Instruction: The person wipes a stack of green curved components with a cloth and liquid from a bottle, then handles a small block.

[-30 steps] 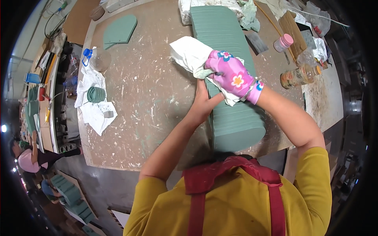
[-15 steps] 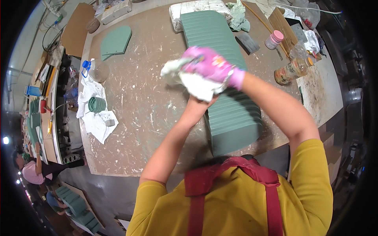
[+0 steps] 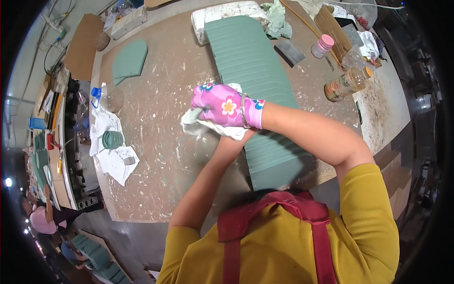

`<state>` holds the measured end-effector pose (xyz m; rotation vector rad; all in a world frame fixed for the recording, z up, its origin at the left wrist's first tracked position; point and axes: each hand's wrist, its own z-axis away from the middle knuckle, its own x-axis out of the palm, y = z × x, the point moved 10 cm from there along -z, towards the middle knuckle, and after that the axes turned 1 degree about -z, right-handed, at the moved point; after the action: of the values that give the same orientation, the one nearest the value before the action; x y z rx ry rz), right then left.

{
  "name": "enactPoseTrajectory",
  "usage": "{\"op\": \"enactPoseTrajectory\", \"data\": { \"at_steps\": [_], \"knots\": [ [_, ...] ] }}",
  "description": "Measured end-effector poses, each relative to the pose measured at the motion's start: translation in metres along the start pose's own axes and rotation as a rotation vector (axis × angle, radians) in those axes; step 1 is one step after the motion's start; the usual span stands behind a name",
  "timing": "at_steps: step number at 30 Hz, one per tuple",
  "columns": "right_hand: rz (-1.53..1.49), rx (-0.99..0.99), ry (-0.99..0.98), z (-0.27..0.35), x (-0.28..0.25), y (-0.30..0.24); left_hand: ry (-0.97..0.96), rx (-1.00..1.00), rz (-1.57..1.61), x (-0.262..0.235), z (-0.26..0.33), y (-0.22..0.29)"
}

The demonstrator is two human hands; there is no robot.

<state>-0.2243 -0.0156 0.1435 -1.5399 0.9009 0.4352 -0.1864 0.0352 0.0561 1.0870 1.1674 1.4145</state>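
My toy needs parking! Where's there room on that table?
On the table, between the white sheet and the left arm, and between the flat green piece and the ridged green piece. It's crowded at the right, around the jar and bottle.

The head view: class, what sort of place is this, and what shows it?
Probably a workshop: a scuffed, pale-flecked work table bears a long ridged green piece, and at the left a co-worker is at another bench.
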Motion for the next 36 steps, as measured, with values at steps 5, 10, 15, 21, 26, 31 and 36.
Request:
{"op": "enactPoseTrajectory", "data": {
  "at_steps": [5,10,15,21,26,31,36],
  "knots": [
    [-0.021,0.014,0.398,0.077,-0.117,0.029,0.173,0.041,0.14,-0.023,-0.011,0.019],
    [-0.387,0.657,0.415,0.139,-0.142,0.115,0.136,0.104,0.09,-0.024,-0.032,0.012],
    [0.162,0.132,0.31,0.071,-0.105,0.069,0.032,0.052,0.285,-0.009,-0.03,0.024],
    [0.139,0.089,-0.159,-0.03,0.0,0.022,0.083,-0.02,0.12,-0.018,-0.023,-0.003],
    [0.304,-0.253,0.346,0.052,-0.096,0.05,0.159,0.085,0.183,-0.016,-0.025,0.025],
    [-0.171,0.506,0.431,0.132,-0.15,0.128,0.11,0.123,0.184,-0.015,-0.032,0.015],
    [0.158,0.101,0.291,0.049,-0.078,0.061,0.158,0.069,0.32,-0.013,-0.025,0.02]
  ]
}}
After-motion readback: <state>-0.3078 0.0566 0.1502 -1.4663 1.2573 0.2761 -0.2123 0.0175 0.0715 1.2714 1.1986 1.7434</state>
